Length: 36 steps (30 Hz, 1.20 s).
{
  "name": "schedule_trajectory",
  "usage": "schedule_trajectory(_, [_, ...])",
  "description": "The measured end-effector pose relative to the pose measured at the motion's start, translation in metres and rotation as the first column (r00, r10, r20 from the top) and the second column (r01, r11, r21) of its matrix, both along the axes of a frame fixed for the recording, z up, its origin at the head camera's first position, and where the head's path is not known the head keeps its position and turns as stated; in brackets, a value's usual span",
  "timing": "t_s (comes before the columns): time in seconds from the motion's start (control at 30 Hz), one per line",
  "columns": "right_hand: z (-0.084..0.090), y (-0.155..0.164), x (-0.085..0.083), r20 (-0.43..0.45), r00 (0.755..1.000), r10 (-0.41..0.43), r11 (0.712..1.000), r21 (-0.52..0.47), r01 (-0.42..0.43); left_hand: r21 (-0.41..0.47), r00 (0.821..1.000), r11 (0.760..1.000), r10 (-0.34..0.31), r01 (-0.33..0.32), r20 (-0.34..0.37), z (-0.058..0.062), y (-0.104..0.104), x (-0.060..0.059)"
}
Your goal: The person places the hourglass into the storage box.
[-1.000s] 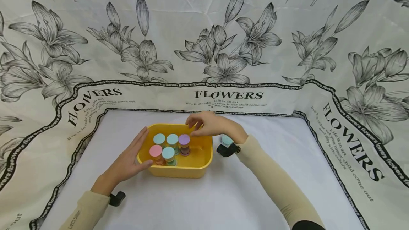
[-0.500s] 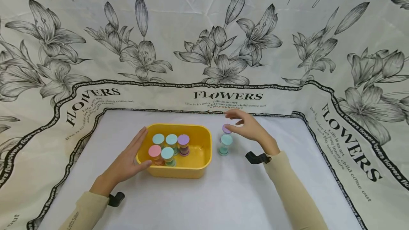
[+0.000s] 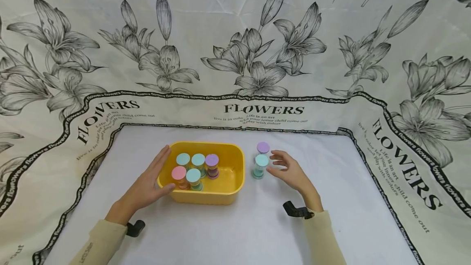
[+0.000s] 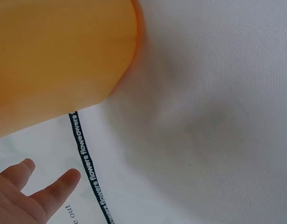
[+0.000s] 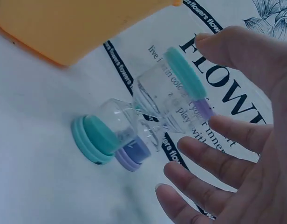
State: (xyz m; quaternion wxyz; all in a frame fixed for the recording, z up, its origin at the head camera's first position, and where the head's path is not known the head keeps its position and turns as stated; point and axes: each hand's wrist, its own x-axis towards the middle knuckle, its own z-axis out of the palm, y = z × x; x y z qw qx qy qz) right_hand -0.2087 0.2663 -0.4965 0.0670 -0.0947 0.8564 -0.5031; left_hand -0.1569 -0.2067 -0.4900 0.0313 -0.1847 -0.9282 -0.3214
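Right hand (image 3: 290, 172) spread open beside teal sand timer (image 3: 261, 166) — left hand (image 3: 149, 186) flat against yellow tub (image 3: 224, 193).

left hand (image 3: 147, 185) flat, fingers straight, right hand (image 3: 290, 173) open, fingers loosely spread

Your tub (image 3: 224, 193) sits on the desk (image 3: 257, 232) a little left of centre, with five sand timers (image 3: 195, 169) standing in its left half. Your left hand (image 3: 147, 187) rests flat against the tub's left wall. Right of the tub, two timers (image 3: 261, 166) stand on the desk, one behind the other; your right hand (image 3: 292, 173) lies just right of the nearer one
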Motion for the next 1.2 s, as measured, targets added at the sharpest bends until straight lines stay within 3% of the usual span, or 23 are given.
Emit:
schedule_trajectory(0.17, [-0.016,-0.016,0.006,0.038,0.996,-0.083,0.996,0.029,0.082,0.0,1.0,1.0,0.004,-0.004,0.009,-0.001,0.0,0.0])
schedule_trajectory(0.47, [-0.04,-0.04,0.007,-0.123,0.958,-0.257,0.966,-0.026,0.256,0.002,1.0,1.0,0.008,-0.008,0.011,-0.003,0.003,0.0])
schedule_trajectory(0.63, [-0.042,-0.044,0.008,-0.177,0.941,-0.289,0.957,-0.058,0.283,-0.006,1.0,1.0,0.002,-0.002,0.01,-0.002,0.004,0.0])
schedule_trajectory(0.93, [-0.021,-0.04,0.011,-0.246,0.939,-0.24,0.971,-0.054,0.234,-0.016,1.0,1.0,0.0,0.0,0.013,0.0,0.003,0.0])
schedule_trajectory(1.2, [0.031,-0.043,0.003,-0.348,0.926,-0.144,0.989,-0.08,0.124,-0.02,1.0,1.0,-0.001,0.001,-0.001,0.003,0.001,0.0])
